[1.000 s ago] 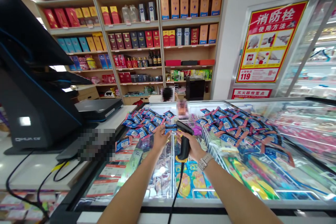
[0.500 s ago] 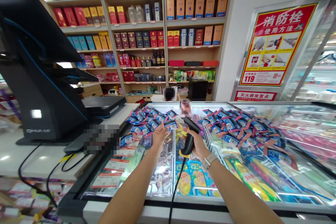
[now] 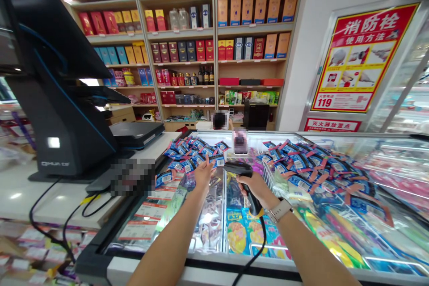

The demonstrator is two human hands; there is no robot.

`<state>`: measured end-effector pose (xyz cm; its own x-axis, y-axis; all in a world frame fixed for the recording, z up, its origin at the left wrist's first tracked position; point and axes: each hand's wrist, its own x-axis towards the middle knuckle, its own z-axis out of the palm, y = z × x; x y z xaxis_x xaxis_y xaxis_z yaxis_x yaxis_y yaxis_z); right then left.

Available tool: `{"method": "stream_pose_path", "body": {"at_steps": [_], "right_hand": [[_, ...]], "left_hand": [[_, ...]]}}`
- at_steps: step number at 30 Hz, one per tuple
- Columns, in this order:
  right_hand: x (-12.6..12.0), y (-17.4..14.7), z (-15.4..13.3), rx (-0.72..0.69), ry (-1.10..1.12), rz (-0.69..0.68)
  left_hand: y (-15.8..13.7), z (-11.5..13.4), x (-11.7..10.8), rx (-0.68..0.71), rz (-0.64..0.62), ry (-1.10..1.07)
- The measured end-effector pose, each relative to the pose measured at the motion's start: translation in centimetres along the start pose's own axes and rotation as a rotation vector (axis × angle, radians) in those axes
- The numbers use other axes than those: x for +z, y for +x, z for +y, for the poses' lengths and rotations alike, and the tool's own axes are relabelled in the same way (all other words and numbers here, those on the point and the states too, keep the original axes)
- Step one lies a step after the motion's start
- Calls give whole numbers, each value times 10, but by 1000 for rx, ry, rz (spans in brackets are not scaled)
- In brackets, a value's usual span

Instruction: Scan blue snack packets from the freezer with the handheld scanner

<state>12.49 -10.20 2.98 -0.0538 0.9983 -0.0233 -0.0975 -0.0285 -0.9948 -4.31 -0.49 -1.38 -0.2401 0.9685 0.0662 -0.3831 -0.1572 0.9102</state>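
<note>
My right hand [image 3: 257, 187] is wrapped round the grip of a black barcode scanner [image 3: 246, 170], whose head faces left. A cable runs down from its yellow-edged base. Just left of the scanner's head, my left hand [image 3: 203, 174] pinches a small blue packet with pink ends [image 3: 219, 161], its white barcode label facing up. Similar packets lie in a pile [image 3: 187, 154] beyond my left hand, and a second pile [image 3: 308, 161] lies to the right. Both piles rest on the glass top of a freezer.
At left, a black checkout terminal [image 3: 70, 129] and a flat scale [image 3: 137, 133] stand on a white counter [image 3: 20, 196]. A phone-like object [image 3: 240, 142], blurred, stands at the freezer's back edge. Behind it are shelves of boxes [image 3: 182, 51] and part of a person's head [image 3: 220, 119].
The scanner has turned from pointing up and away to pointing left at the packet. My left hand stays nearly in place with the packet. The view has shifted slightly.
</note>
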Motion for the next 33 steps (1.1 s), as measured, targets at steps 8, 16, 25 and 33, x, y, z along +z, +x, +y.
{"method": "stream_pose_path", "body": {"at_steps": [8, 16, 25, 33], "right_hand": [[3, 0, -4, -5, 277, 102], [-77, -1, -19, -230, 982, 402], [-216, -20, -22, -453, 1125, 650], [-237, 4, 17, -493, 924, 794]], "left_hand": [[-7, 8, 3, -11, -33, 69], [-21, -5, 88, 42, -440, 241], [-56, -33, 293, 493, -764, 650], [-69, -62, 324, 829, -878, 1291]]}}
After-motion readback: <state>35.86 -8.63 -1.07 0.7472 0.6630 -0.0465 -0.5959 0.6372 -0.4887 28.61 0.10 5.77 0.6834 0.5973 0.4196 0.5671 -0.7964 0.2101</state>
